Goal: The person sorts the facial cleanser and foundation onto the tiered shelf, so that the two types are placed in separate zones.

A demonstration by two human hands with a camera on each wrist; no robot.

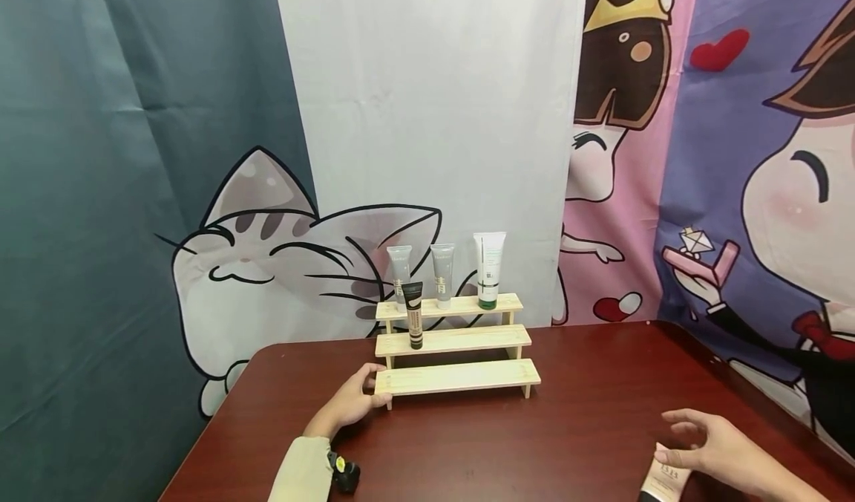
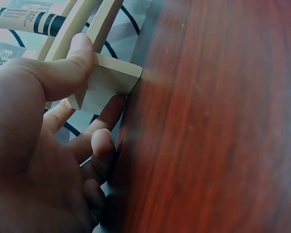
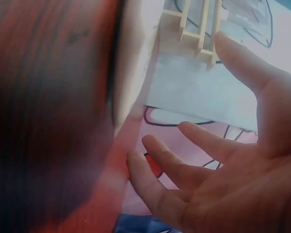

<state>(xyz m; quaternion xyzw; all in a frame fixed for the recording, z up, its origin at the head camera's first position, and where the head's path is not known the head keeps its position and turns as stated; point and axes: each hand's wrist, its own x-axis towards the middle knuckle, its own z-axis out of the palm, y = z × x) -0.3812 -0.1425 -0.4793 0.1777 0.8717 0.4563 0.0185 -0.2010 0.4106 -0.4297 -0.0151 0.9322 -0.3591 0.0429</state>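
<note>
My left hand (image 1: 354, 398) grips the left end of the lowest step of a three-tier wooden display stand (image 1: 461, 377). In the left wrist view its thumb lies on the step's edge, with fingers around the end support (image 2: 104, 87). At the lower right, my right hand (image 1: 718, 450) is over a beige tube with a black cap (image 1: 666, 480), its thumb overlapping the tube. The right wrist view shows that hand's fingers spread, with a blurred pale shape (image 3: 136, 58) beside them. A black-and-beige tube (image 1: 415, 316) stands on the middle step.
Two grey tubes, one left (image 1: 401, 272) and one mid-step (image 1: 443, 275), share the top step with a larger white tube with a green cap (image 1: 490, 268). Behind the dark red table (image 1: 508, 442) hang printed cartoon curtains (image 1: 434, 79).
</note>
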